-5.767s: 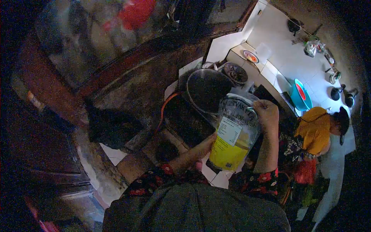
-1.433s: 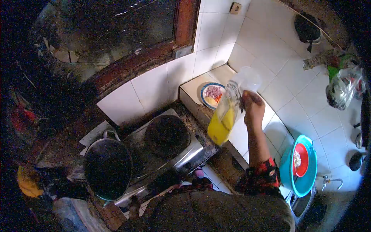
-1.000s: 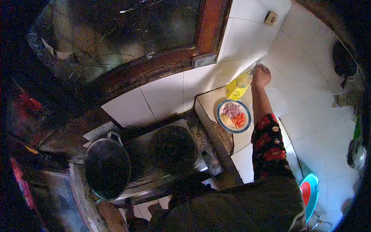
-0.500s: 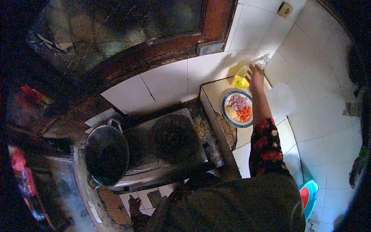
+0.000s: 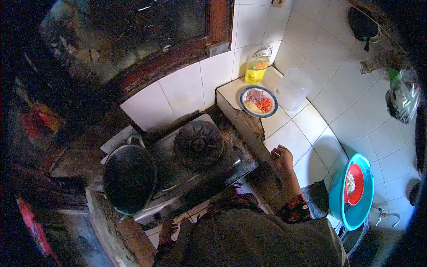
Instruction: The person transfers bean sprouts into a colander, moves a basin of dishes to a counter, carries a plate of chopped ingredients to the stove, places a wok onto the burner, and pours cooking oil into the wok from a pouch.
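My right hand (image 5: 283, 161) hangs over the front of the tiled counter (image 5: 289, 138), fingers loosely bent and holding nothing. Beyond it, a blue-rimmed plate (image 5: 259, 113) carries chopped purple-red shallots (image 5: 255, 95), sliced red chili (image 5: 264, 105) and a pale yellowish heap (image 5: 252, 107). A pouch of yellow cooking oil (image 5: 255, 75) stands upright behind the plate. Beside it is a translucent plastic container (image 5: 294, 88). My left hand (image 5: 168, 230) is low by the stove front, fingers apart, with nothing visible in it.
A gas stove (image 5: 178, 171) has a bare burner (image 5: 199, 142) on its right and a large dark pot (image 5: 130, 179) on its left. At right, a turquoise basin (image 5: 367, 189) holds a red bowl (image 5: 359, 178) near a tap (image 5: 386, 215). A plastic bag (image 5: 404, 95) hangs on the wall.
My right hand has drawn back from the oil pouch to the counter's front edge. The pouch now stands in plain sight. The view has shifted toward the basin on the right.
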Demonstrator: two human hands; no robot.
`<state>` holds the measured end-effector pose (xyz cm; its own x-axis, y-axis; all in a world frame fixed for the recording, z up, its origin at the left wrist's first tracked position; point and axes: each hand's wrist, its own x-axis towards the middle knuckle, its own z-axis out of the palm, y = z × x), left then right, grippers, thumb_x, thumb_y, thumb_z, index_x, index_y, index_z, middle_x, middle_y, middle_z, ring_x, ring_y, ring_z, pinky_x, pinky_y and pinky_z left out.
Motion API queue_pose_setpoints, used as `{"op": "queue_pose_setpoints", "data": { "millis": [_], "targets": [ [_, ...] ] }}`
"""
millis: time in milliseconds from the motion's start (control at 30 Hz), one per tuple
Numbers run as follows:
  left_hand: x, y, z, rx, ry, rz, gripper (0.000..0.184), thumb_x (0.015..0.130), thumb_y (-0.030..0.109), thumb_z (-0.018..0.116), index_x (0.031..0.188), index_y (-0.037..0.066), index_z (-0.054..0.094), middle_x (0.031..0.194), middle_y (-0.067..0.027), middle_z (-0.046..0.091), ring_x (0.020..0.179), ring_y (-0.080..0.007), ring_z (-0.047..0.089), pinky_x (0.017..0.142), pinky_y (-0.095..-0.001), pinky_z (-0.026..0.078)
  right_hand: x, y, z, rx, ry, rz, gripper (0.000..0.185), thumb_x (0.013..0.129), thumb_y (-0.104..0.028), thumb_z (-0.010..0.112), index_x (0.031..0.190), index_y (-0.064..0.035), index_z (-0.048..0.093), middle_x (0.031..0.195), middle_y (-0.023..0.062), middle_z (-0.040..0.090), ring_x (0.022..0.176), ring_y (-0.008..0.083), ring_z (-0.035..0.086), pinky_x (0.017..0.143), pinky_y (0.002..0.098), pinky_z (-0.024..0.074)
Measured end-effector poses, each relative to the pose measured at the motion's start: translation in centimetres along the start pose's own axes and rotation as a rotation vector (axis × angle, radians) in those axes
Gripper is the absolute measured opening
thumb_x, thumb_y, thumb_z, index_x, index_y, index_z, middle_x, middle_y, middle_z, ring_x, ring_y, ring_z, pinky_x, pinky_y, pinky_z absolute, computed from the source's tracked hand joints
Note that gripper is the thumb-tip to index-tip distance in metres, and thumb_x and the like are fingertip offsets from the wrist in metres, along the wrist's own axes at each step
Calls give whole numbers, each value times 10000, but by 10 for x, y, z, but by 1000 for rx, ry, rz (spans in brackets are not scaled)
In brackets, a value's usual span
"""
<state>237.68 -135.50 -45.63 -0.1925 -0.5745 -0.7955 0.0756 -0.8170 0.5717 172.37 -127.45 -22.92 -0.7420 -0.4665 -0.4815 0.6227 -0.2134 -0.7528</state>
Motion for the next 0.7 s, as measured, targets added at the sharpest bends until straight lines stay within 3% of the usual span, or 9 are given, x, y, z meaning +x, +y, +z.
{"op": "queue_pose_setpoints", "data": {
  "millis": [200, 267, 333, 400, 467, 533, 600, 667, 700],
  "targets": [
    [-48, 14, 30, -1, -72, 25, 432, 881, 387, 487, 1165, 61, 478, 992, -131, 591, 797, -265, 597, 608, -384, 502, 7, 20, 17, -34, -84, 21, 424, 779, 27, 502, 1182, 3, 374, 771, 116, 520, 671, 221, 537, 596, 348, 489],
    [-70, 14, 43, -12, -70, 46, 422, 884, 375, 486, 1163, 58, 482, 1002, -126, 591, 807, -261, 597, 618, -379, 501, 51, 42, -7, -464, -351, -337, 359, 785, 15, 503, 1133, 15, 417, 759, 113, 527, 678, 216, 539, 593, 341, 487],
    [-89, 14, 59, -12, -55, 73, 412, 887, 363, 485, 1161, 55, 486, 1011, -120, 592, 817, -257, 596, 628, -375, 500, 50, 36, 10, -507, -435, -314, 281, 794, -1, 498, 1071, 24, 458, 754, 114, 535, 685, 217, 541, 591, 334, 485],
    [-93, -8, 58, 22, -29, 92, 393, 886, 325, 488, 1159, 42, 484, 1031, -124, 591, 850, -246, 595, 650, -364, 497, 32, 14, 40, -201, -297, 115, 197, 808, -21, 487, 997, 30, 500, 755, 120, 546, 695, 223, 545, 588, 328, 482],
    [-63, -42, 41, 269, -73, 353, 387, 884, 305, 487, 1154, 28, 483, 1018, -140, 593, 874, -242, 595, 656, -344, 495, 64, 25, 34, -736, -419, -305, 144, 825, -51, 469, 929, 35, 519, 771, 125, 552, 697, 230, 544, 587, 331, 481],
    [-72, -46, 59, 370, -17, 403, 359, 860, 274, 530, 1140, 50, 514, 1032, -126, 603, 908, -236, 594, 730, -348, 480, 136, 38, 13, -966, -512, -405, 163, 847, -88, 446, 920, 42, 514, 780, 132, 556, 706, 243, 548, 602, 342, 491],
    [-86, -38, 84, 379, 32, 371, 338, 836, 242, 574, 1127, 72, 545, 1046, -112, 612, 943, -229, 592, 805, -353, 465, 232, 52, -7, -920, -569, -348, 217, 870, -131, 423, 977, 50, 481, 789, 139, 555, 728, 254, 561, 644, 361, 508],
    [-94, -42, 99, 344, 69, 351, 326, 812, 210, 617, 1114, 93, 576, 1060, -99, 621, 977, -223, 591, 880, -357, 450, 144, 14, 66, 52, -268, 338, 282, 892, -193, 411, 1053, 38, 432, 815, 155, 556, 753, 266, 580, 703, 382, 524],
    [-102, -51, 101, 330, 90, 343, 326, 812, 210, 617, 1114, 93, 576, 1060, -99, 621, 977, -223, 591, 880, -357, 450, 170, 17, 50, -113, -455, 255, 324, 893, -235, 442, 1082, 28, 440, 920, 173, 558, 808, 267, 583, 727, 379, 526]
  ]
}}
